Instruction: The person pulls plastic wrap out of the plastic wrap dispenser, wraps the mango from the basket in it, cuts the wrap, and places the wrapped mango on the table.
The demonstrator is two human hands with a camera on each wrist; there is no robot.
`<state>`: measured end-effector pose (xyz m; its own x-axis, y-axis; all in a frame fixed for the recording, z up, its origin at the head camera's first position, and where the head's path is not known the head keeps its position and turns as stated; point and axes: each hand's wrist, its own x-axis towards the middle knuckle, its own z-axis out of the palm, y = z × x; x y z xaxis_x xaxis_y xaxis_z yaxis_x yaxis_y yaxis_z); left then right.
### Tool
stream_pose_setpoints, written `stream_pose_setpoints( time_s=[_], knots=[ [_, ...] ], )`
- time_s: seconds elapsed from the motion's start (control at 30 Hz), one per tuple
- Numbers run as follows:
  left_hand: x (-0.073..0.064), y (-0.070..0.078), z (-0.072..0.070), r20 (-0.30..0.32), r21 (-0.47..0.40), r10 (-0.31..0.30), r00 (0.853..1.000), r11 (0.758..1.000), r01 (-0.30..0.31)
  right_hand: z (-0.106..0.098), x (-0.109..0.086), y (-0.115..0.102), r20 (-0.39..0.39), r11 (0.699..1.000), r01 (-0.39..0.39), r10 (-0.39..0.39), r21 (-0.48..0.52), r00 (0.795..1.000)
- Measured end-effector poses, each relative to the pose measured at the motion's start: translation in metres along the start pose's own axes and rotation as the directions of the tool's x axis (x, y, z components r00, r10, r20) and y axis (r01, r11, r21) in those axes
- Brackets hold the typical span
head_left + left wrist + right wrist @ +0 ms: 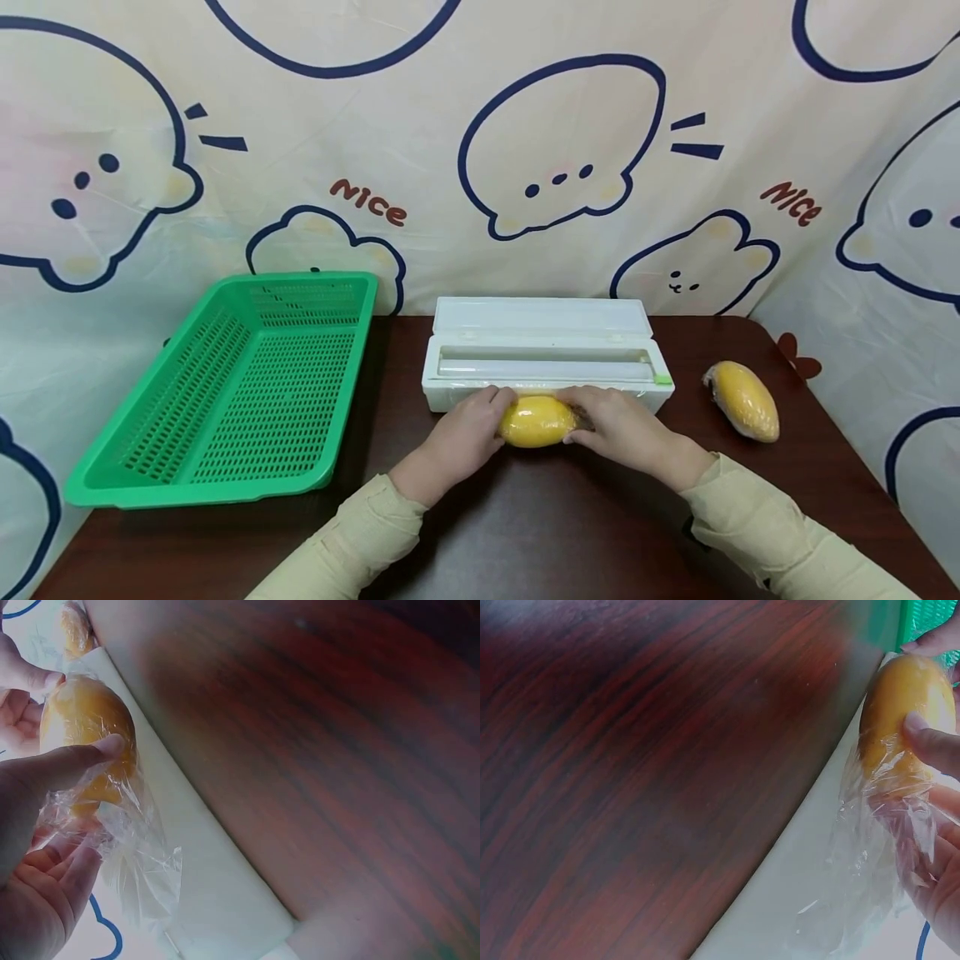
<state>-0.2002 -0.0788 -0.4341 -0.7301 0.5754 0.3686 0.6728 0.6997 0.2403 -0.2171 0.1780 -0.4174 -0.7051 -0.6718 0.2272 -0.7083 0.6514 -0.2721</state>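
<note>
A yellow mango point(537, 422) with loose cling film point(855, 877) about it is held between both hands, just in front of the white cling film dispenser point(540, 321). My left hand point(467, 435) grips its left end; in the left wrist view the thumb lies on the fruit and crumpled film hangs by the fingers. On the other end my right hand point(622, 427) pinches film and fruit, its thumb on the mango in the right wrist view. The dispenser's lid stands up, showing the film roll point(543, 369) inside. Part of the mango's far side is hidden.
A second mango point(744, 402), wrapped in film, lies on the table at the right. To the left stands a green plastic basket point(345, 392). Behind the dark wooden table point(525, 533) hangs a patterned cloth point(420, 142), which also runs along both sides.
</note>
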Motion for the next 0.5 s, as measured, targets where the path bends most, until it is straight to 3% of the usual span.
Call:
stream_pose_setpoints(
  time_s=[0.5],
  knots=[
    [0.0031, -0.0014, -0.0057, 0.071, -0.032, -0.041, 0.997, 0.999, 0.043, -0.0054, 0.0065, 0.0077, 0.086, 0.995, -0.006, -0.003, 0.095, 0.996]
  ],
)
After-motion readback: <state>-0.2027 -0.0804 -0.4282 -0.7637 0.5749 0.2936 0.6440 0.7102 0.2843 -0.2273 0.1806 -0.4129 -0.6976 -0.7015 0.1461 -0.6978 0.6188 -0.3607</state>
